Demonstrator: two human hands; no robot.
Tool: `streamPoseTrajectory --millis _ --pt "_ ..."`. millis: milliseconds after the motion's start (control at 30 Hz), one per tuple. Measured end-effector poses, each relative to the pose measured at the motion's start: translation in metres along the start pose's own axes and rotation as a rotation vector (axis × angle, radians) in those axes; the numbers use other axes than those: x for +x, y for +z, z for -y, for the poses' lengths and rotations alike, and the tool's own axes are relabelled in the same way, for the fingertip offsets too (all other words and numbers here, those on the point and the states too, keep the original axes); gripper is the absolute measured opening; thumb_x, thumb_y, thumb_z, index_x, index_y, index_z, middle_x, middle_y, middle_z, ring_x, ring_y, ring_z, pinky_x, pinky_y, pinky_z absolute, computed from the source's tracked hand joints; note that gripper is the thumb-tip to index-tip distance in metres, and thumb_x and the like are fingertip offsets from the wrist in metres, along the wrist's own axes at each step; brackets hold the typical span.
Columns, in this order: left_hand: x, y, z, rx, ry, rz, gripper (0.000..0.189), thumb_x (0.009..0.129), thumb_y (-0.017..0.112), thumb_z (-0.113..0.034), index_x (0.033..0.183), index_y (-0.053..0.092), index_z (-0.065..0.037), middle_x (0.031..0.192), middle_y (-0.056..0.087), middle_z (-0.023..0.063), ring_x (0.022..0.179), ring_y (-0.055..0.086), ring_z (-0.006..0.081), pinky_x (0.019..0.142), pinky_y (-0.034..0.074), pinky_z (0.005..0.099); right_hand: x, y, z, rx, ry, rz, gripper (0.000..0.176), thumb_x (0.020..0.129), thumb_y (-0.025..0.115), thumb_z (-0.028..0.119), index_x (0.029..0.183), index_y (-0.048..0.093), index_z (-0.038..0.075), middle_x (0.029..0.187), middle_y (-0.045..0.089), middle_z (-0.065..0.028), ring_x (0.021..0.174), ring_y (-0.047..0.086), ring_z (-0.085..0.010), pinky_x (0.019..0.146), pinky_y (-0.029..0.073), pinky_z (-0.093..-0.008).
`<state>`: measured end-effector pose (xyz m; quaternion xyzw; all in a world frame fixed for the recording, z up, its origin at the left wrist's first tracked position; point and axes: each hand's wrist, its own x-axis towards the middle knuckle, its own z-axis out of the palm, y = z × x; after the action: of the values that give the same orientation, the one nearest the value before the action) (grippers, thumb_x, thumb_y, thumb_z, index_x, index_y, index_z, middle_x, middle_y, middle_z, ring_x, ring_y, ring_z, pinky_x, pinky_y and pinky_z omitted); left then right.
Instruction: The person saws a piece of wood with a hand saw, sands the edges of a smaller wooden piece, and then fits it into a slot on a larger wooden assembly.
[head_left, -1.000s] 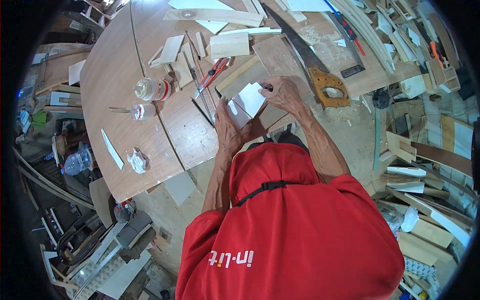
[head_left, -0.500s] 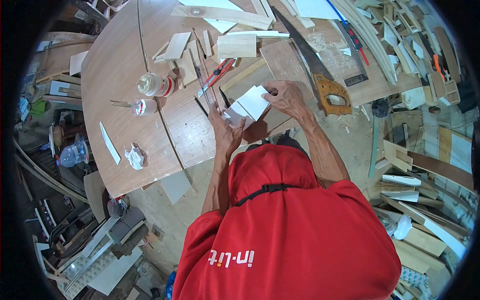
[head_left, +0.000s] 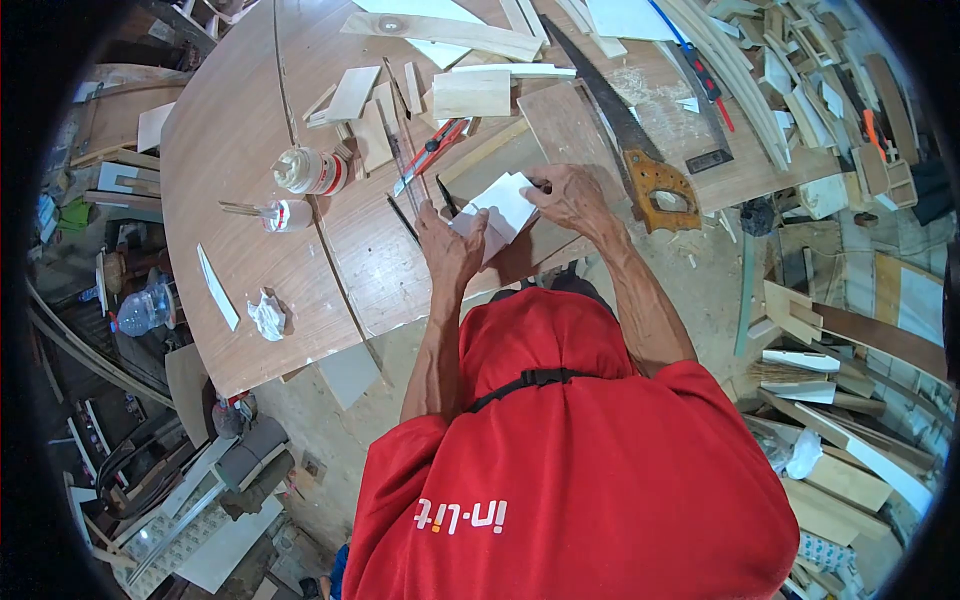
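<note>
Between my two hands, over the table's near edge, is a white flat-faced piece (head_left: 507,203) that looks made of small panels. My left hand (head_left: 452,243) grips its left end with the thumb laid across the top. At the upper right corner, my right hand (head_left: 572,198) pinches it between thumb and curled fingers. The underside is hidden. Just beyond my left hand lie a red utility knife (head_left: 437,148), a clear ruler (head_left: 402,142) and a thin dark stick (head_left: 403,218).
A handsaw (head_left: 660,190) lies to the right beside a thin board (head_left: 570,125). On the left stand a glue jar (head_left: 325,172) and a small bottle (head_left: 290,214) with sticks in it, near a crumpled white rag (head_left: 267,315). Wood offcuts (head_left: 472,93) cover the far side.
My left thumb has moved up onto the top of the white piece, and the gap seen between its panels has closed. My right hand stays at the corner.
</note>
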<state>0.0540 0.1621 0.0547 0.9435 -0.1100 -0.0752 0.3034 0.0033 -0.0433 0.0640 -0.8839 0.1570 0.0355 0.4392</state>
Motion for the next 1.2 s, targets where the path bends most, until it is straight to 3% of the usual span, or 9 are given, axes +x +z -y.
streamPoseTrajectory --millis 133,233,633,800,1000,1200 --pt "0.003 0.0 -0.008 0.012 -0.057 -0.001 0.092 0.071 0.079 -0.042 0.129 0.035 0.013 0.125 0.045 0.0339 0.116 0.047 0.0444 0.097 0.042 0.0445 0.006 0.003 -0.01 0.021 -0.049 -0.086 0.031 0.083 0.054 0.024 0.105 0.07 0.008 0.095 0.069 -0.019 0.087 0.066 -0.0361 0.082 0.05 -0.0423" --pt "0.004 -0.003 -0.011 -0.015 -0.115 0.055 0.095 0.069 0.081 -0.042 0.129 0.034 0.013 0.122 0.046 0.0339 0.116 0.047 0.0439 0.097 0.041 0.0447 0.005 0.001 -0.009 -0.018 -0.023 -0.055 0.032 0.086 0.05 0.021 0.108 0.069 0.006 0.1 0.068 -0.019 0.089 0.066 -0.0334 0.08 0.051 -0.0387" --pt "0.005 0.0 -0.01 -0.011 -0.147 0.064 0.092 0.068 0.082 -0.043 0.125 0.037 0.012 0.12 0.045 0.0335 0.113 0.047 0.0442 0.094 0.042 0.0473 0.004 -0.005 -0.005 0.034 -0.045 -0.013 0.033 0.084 0.05 0.019 0.107 0.069 0.005 0.098 0.068 -0.02 0.086 0.066 -0.0337 0.078 0.05 -0.0378" --pt "0.001 0.002 -0.01 -0.047 -0.061 0.008 0.073 0.068 0.082 -0.042 0.12 0.053 0.0 0.116 0.04 0.0262 0.112 0.041 0.0414 0.096 0.039 0.0469 0.002 -0.006 -0.007 0.039 -0.044 0.014 0.033 0.084 0.054 0.02 0.109 0.067 0.003 0.096 0.068 -0.0206 0.082 0.066 -0.0314 0.077 0.05 -0.0368" --pt "-0.007 -0.002 -0.015 -0.046 0.019 -0.015 0.06 0.068 0.082 -0.038 0.109 0.061 0.0 0.116 0.035 0.0223 0.115 0.035 0.0379 0.098 0.035 0.0482 -0.006 -0.011 -0.01 0.193 -0.073 0.023 0.037 0.082 0.062 0.018 0.115 0.064 0.001 0.094 0.069 -0.0194 0.08 0.066 -0.0266 0.075 0.051 -0.0343" --pt "-0.016 -0.004 -0.016 -0.104 0.059 -0.034 0.057 0.067 0.082 -0.034 0.108 0.061 -0.001 0.119 0.034 0.0215 0.117 0.033 0.0373 0.099 0.033 0.0495 -0.024 -0.012 -0.003 0.223 -0.136 -0.053 0.039 0.077 0.067 0.017 0.114 0.066 0.003 0.096 0.067 -0.0172 0.077 0.066 -0.0254 0.074 0.052 -0.0341"
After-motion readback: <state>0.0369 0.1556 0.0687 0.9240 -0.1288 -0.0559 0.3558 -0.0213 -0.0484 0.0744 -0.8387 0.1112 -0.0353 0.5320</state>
